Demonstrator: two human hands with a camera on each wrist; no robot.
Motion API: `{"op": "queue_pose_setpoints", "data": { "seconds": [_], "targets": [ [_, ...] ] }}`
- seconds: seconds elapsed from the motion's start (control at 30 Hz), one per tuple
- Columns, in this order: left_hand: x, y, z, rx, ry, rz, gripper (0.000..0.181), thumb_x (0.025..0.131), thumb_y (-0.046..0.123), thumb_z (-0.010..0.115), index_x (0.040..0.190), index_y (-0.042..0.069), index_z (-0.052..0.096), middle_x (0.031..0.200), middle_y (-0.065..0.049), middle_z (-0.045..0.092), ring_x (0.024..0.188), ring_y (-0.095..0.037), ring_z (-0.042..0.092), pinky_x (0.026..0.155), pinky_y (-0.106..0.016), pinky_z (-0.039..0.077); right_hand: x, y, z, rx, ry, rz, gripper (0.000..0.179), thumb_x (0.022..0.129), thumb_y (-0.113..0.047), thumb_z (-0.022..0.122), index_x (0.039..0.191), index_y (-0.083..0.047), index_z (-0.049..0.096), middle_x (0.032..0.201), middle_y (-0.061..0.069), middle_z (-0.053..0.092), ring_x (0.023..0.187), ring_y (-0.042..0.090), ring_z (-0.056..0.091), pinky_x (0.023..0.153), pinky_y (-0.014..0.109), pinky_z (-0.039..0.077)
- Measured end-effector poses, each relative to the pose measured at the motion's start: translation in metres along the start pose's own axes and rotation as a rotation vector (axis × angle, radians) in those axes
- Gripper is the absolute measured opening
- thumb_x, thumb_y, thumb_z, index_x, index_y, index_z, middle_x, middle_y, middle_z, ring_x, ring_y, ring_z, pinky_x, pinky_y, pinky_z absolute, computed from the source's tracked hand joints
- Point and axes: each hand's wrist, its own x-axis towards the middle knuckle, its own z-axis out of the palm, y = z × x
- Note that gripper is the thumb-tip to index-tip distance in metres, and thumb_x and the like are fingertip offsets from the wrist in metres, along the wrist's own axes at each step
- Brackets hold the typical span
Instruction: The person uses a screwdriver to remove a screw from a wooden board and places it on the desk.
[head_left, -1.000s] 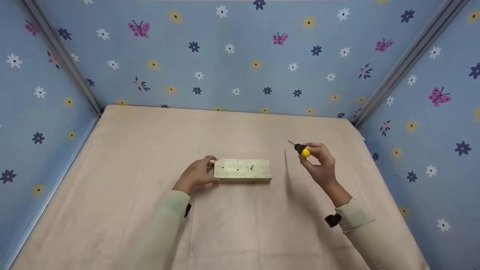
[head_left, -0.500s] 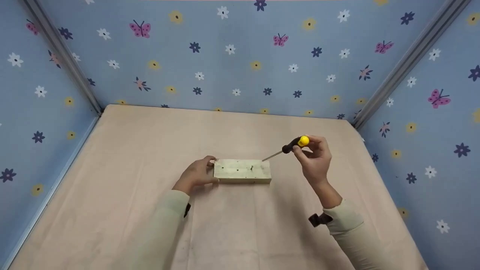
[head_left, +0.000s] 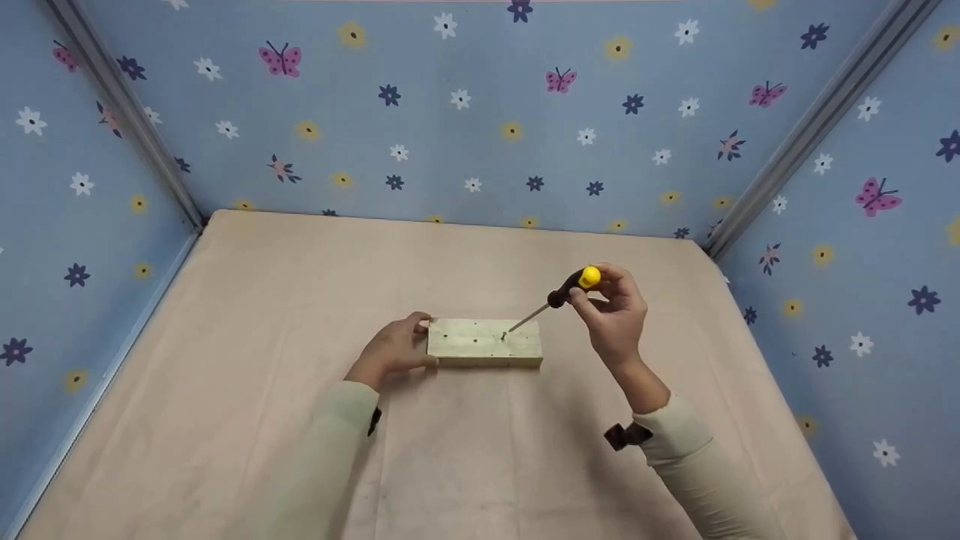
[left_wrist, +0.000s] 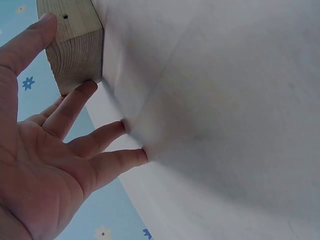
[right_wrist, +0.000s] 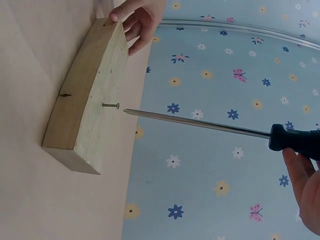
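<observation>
Holding the wooden block at its left end, the person's left hand pinched it between thumb and fingers, one on the near side and the others on the far side and end. The block lay on the pale cloth. A screw stuck up from the block's upper face, right of its middle, with plenty of thread showing. Above and right of the block, the right hand grasped a screwdriver by its black and yellow handle. The shaft slanted down toward the block, the tip just beside the screw head with a slight gap in the right wrist view.

The likeliest trouble seemed a slip: coming in at such a slant, the tip could skate off the head and scratch the block. A sideways push might tilt the screw, so much of it stood clear of the wood. With only one end held, a hard twist could also swing the block round.

A second earlier, the screwdriver had been off to the right of the block, its tip well apart from the screw; half a second later the tip appeared over the block's far right corner. The block and the left hand had kept their places.
</observation>
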Motion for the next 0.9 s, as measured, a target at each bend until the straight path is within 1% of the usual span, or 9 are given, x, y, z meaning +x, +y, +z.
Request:
{"op": "queue_pose_setpoints", "data": {
  "seconds": [0.17, 0.27, 0.4, 0.6, 0.9],
  "targets": [
    [-0.001, -0.001, 0.0, -0.003, 0.001, -0.003, 0.079, 0.075, 0.032, 0.081, 0.142, 0.018, 0.041, 0.137, -0.009, 0.055, 0.13, -0.028, 0.049, 0.109, -0.047, 0.038, -0.001, -0.001, 0.003, 0.005, -0.001, 0.017, 0.034, 0.078, 0.012, 0.069, 0.11, 0.013, 0.057, 0.099, -0.001, 0.062, 0.082, 0.01, 0.067, 0.066, 0.021, 0.057],
    [-0.001, -0.001, 0.0, 0.003, 0.002, 0.007, 0.078, 0.075, 0.032, 0.08, 0.142, 0.017, 0.041, 0.137, -0.01, 0.056, 0.129, -0.029, 0.05, 0.108, -0.047, 0.038, -0.001, -0.001, 0.005, 0.011, -0.009, 0.025, 0.035, 0.078, 0.012, 0.069, 0.11, 0.013, 0.056, 0.099, -0.001, 0.061, 0.083, 0.01, 0.067, 0.066, 0.022, 0.058],
    [-0.001, -0.001, 0.0, 0.011, 0.008, 0.02, 0.079, 0.075, 0.032, 0.081, 0.142, 0.017, 0.042, 0.136, -0.011, 0.056, 0.128, -0.03, 0.051, 0.108, -0.048, 0.039, -0.002, 0.0, 0.007, 0.004, -0.02, 0.019, 0.034, 0.078, 0.011, 0.07, 0.11, 0.012, 0.057, 0.099, -0.001, 0.061, 0.082, 0.009, 0.067, 0.065, 0.022, 0.058],
    [-0.001, 0.0, 0.0, 0.021, 0.007, 0.011, 0.079, 0.074, 0.034, 0.08, 0.142, 0.018, 0.042, 0.136, -0.01, 0.056, 0.128, -0.029, 0.05, 0.109, -0.047, 0.038, -0.003, 0.002, 0.009, -0.002, -0.026, 0.014, 0.033, 0.078, 0.009, 0.071, 0.109, 0.011, 0.058, 0.098, -0.003, 0.062, 0.081, 0.01, 0.067, 0.065, 0.023, 0.058],
    [-0.001, -0.001, 0.001, 0.016, 0.011, 0.02, 0.078, 0.075, 0.033, 0.081, 0.141, 0.019, 0.042, 0.133, -0.009, 0.057, 0.126, -0.028, 0.052, 0.108, -0.047, 0.039, -0.002, 0.002, 0.011, -0.024, -0.03, 0.006, 0.033, 0.078, 0.008, 0.071, 0.109, 0.01, 0.059, 0.098, -0.003, 0.062, 0.08, 0.009, 0.067, 0.064, 0.022, 0.058]
  ]
}}
